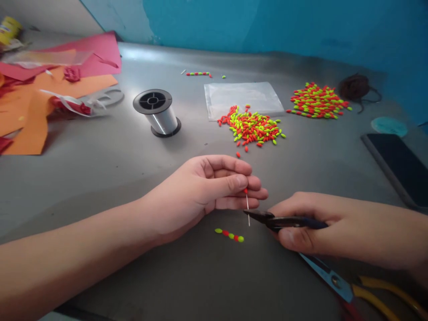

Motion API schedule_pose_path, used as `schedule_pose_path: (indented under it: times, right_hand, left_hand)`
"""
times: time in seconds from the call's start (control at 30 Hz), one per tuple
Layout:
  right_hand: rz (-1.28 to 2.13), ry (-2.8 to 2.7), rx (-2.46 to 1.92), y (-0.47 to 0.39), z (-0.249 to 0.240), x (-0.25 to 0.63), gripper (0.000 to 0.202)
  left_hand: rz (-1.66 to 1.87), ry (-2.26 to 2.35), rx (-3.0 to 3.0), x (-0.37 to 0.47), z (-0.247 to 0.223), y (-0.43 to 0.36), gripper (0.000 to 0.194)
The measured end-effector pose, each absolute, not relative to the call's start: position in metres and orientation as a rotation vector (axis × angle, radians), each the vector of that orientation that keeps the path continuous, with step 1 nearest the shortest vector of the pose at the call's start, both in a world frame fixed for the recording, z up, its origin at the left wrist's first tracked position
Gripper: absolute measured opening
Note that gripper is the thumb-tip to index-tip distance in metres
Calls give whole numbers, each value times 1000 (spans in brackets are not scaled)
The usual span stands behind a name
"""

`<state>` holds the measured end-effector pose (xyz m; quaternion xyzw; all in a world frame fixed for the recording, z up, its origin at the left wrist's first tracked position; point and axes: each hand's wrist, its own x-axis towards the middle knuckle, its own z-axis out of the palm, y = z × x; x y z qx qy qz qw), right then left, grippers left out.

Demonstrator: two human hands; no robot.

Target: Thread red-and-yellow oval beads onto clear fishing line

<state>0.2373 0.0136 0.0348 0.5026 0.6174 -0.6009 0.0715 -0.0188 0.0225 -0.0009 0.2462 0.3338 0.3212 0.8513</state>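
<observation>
My left hand [217,185] pinches a red bead [246,191] between thumb and fingers, with a thin pale strand [248,203] hanging down from it. My right hand [307,223] is wrapped round small dark-handled pliers [284,221]. Their dark jaws are at the strand, a little below the bead; I cannot tell whether they grip it. Under the left hand lies a short row of green and red beads [231,236] on the grey table [174,276]. Scissors [337,281] with yellow handles lie below the right hand, partly covered by it.
A spool of clear line [163,119] stands behind the left hand. Loose red and green beads [256,127] spill beside a plastic bag [244,96]. Another bead pile [317,102], dark yarn [355,88] and a phone [397,165] are right. Orange paper [33,116] lies left.
</observation>
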Motion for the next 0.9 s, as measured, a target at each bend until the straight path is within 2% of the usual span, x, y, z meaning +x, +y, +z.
schedule_pose_path:
  times: [0.2,0.7,0.9]
  right_hand:
    - [-1880,1805,1476,13,34,238,38]
    - [-1785,1874,1487,12,29,243,46]
    - [-1886,1873,1453,11,30,240,40]
  left_hand:
    - [671,694,524,-19,-1,23,6]
    - [604,597,448,-21,-3,25,7]
    - [591,598,440,-22,-2,25,6]
